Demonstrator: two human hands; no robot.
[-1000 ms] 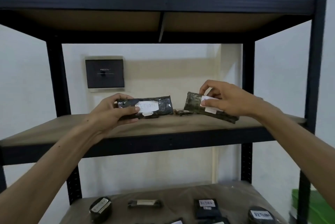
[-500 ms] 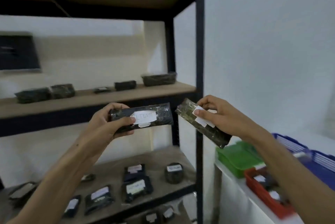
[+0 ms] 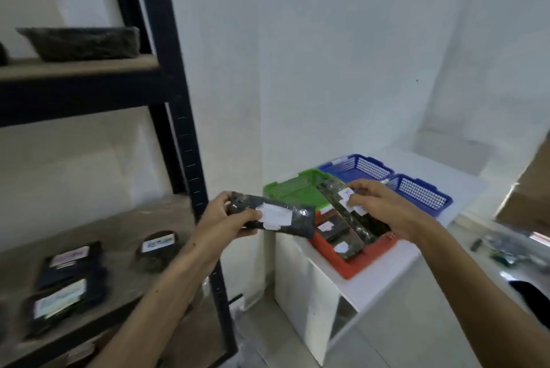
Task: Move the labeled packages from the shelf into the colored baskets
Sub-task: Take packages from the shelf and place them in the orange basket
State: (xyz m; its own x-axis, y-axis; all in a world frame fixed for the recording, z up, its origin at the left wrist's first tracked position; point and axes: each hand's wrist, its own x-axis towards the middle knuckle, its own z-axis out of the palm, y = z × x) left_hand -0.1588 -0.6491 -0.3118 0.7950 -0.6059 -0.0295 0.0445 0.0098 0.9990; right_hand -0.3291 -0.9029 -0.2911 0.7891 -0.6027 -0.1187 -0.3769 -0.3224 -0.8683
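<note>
While the left hand keeps a tight grip on one dark labeled package, held just left of the red basket, the right hand pinches a second package tilted right over that red basket. Green basket and blue baskets sit behind it on the white counter; shelf stands off to its left.
</note>
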